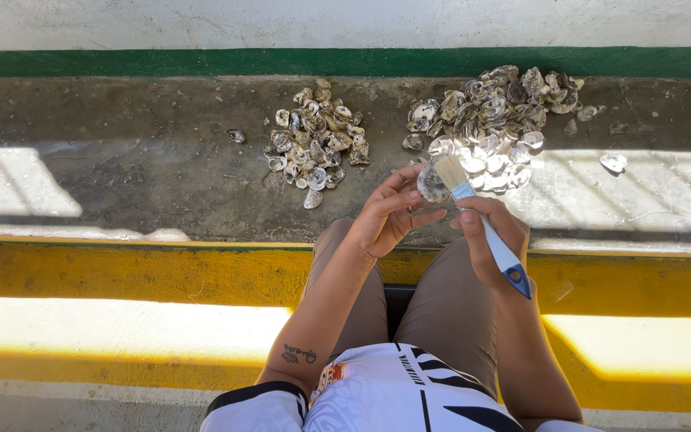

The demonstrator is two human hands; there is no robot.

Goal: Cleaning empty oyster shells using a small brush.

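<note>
Seated person viewed from above, knees toward a grey concrete ledge (121,176) that carried the shells; a green painted band ran along its far edge and a yellow painted kerb (121,276) along its near edge.

Left part of the ledge: bare, rough, sunlit patch at the near edge. One stray small grey shell (236,136) lay alone, just left of the smaller heap.

Centre: smaller heap of grey-white oyster shells (313,132), spread loosely from the far edge toward the middle of the ledge, well apart from the hands.

Left hand (385,220) was raised over the near edge of the ledge, its grip closed on a single rounded grey oyster shell (431,184), fingers curled under and thumb at the side, shell face turned up.

Touching that shell from the right were the pale bristles of a flat paintbrush with a light blue handle (489,240). Right hand (491,240) had its grip closed round the handle's middle; the darker blue handle end stuck out below the hand toward the right knee.

Right: larger heap of grey-white oyster shells (497,112), running from the far edge down to just beyond the held shell, half in shade, half in sun. A few loose shells (613,162) lay scattered farther right.
</note>
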